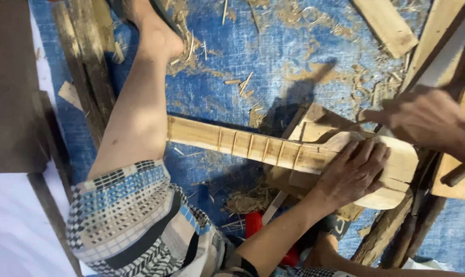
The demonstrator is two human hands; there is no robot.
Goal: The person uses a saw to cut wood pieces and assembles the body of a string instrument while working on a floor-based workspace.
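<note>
The left hand (353, 174) lies palm-down, fingers spread flat and pressing on the rounded body end of a pale wooden instrument blank (273, 149), a long piece of raw, unvarnished wood. Its neck is a straight, narrow bar crossed by a row of shallow saw cuts, and it widens into a smooth oval body toward the right edge of the blue tarp (273, 56). The blank rests on a few stacked offcut blocks (314, 125) near the middle-right of the tarp, its neck end reaching to beside the person's bare leg (135, 118).

The right hand (422, 118) hovers just above the body end, fingers curled together around a thin dark tool (460, 84); the tool's tip is blurred and I cannot tell whether it touches the wood.

The tarp is woven plastic, creased and dusted with sawdust, fibrous shavings (253, 200) and splinters. Rough dark slats (86, 66) lie along its left edge, pale planks (386, 23) at the top right corner, and bark-covered sticks (396, 231) at the lower right. A small red object (253, 223) sits by the patterned shorts (125, 215).
</note>
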